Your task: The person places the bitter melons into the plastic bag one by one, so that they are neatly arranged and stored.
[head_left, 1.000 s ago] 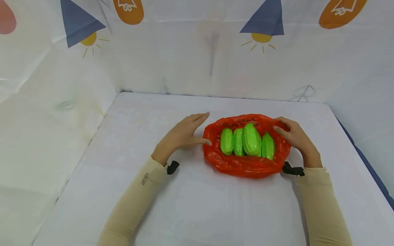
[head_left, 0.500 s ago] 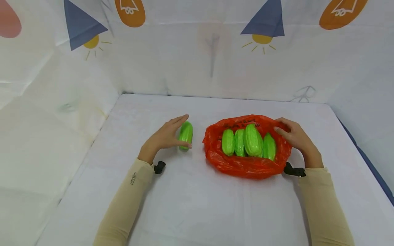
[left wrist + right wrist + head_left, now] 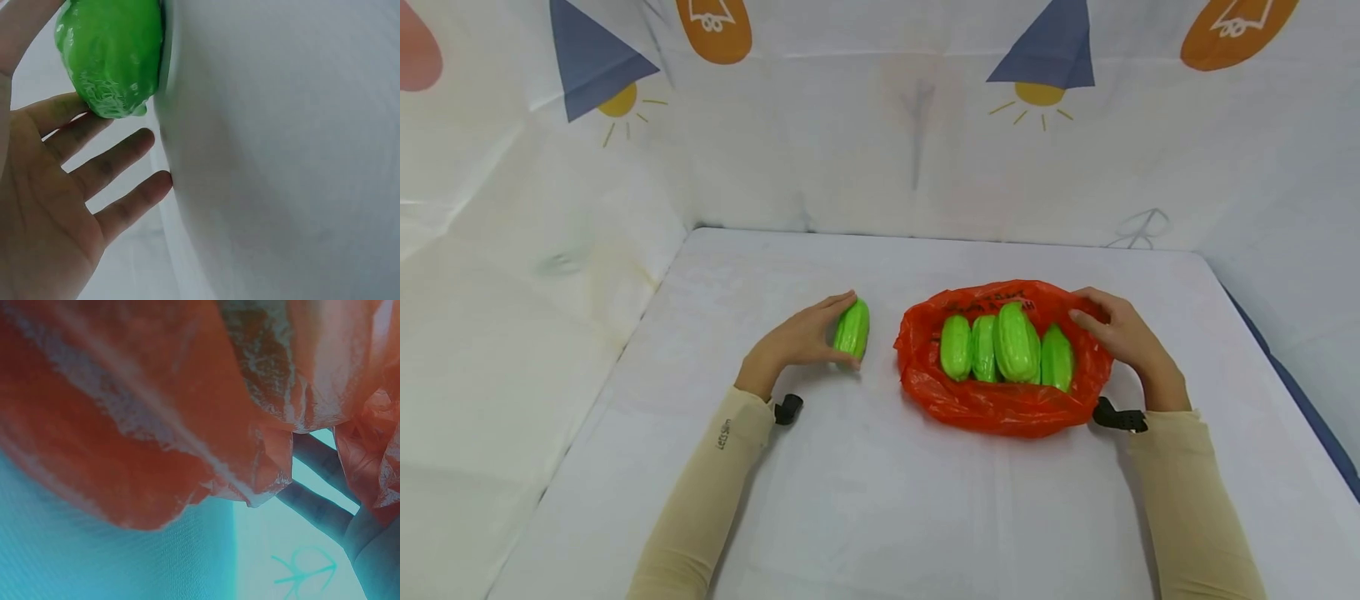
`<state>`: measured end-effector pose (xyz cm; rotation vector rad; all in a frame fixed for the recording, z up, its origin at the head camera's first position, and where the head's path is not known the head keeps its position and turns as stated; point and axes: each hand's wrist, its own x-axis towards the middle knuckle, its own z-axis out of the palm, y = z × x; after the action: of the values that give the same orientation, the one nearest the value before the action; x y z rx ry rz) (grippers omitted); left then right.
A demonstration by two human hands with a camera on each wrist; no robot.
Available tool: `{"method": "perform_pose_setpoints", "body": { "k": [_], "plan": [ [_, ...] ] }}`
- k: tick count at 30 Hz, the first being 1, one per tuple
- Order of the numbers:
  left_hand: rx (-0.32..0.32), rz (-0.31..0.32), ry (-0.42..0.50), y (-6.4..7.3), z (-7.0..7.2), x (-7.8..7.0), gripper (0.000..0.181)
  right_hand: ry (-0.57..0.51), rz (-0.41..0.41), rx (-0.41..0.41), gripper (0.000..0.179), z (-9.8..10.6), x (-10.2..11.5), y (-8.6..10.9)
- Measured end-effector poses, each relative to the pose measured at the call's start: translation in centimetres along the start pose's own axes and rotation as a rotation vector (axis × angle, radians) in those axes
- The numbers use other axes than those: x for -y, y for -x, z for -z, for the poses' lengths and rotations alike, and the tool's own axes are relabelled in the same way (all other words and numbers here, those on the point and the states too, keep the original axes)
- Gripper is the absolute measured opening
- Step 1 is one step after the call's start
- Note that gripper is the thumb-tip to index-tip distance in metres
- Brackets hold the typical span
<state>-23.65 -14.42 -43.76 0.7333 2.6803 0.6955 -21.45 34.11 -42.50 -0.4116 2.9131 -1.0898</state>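
Observation:
My left hand (image 3: pixel 805 333) pinches a bright green, oblong, lightly ridged gourd (image 3: pixel 853 328) between thumb and fingers at its two ends. In the left wrist view the gourd (image 3: pixel 112 59) looks glossy, with fingertips right at its lower end and the other fingers spread. To its right, a red plastic bag (image 3: pixel 1000 410) lies with its mouth spread wide, holding several similar green gourds (image 3: pixel 1015 343). My right hand (image 3: pixel 1120 332) grips the bag's right rim, thumb inside and fingers behind the plastic. Crumpled red plastic (image 3: pixel 156 412) hides part of that hand in the right wrist view.
Everything lies on a white-covered table (image 3: pixel 880 508). A pale printed cloth wall (image 3: pixel 850 142) rises behind its back edge and along the left side. Each wrist carries a black strap, such as the right one (image 3: pixel 1120 416).
The left hand has moved left from beside the bag to a separate gourd on the table and closed its thumb and fingers onto it. The right hand stays at the bag's rim.

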Motion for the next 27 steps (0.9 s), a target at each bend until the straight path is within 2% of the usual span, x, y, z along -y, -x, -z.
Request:
{"method": "perform_pose_setpoints", "body": {
  "k": [4, 12, 18, 22, 27],
  "plan": [
    [0.011, 0.006, 0.009, 0.1, 0.0, 0.1, 0.120, -0.007, -0.009, 0.012, 0.030, 0.0, 0.0, 0.0],
    [0.000, -0.025, 0.032, 0.2, 0.2, 0.6, 0.122, 0.007, 0.005, 0.017, 0.030, 0.0, 0.2, -0.2],
    [0.013, -0.002, 0.080, 0.3, 0.5, 1.3, 0.122, 0.002, 0.002, 0.018, 0.032, -0.2, 0.1, -0.2],
    [0.008, 0.027, 0.104, 0.6, 1.1, 1.7, 0.123, 0.007, 0.012, 0.003, 0.031, -0.2, 0.1, -0.1],
    [-0.045, 0.062, 0.124, 1.6, 2.9, 2.1, 0.122, 0.001, 0.021, 0.000, 0.031, -0.1, 0.0, -0.1]
  ]
}}
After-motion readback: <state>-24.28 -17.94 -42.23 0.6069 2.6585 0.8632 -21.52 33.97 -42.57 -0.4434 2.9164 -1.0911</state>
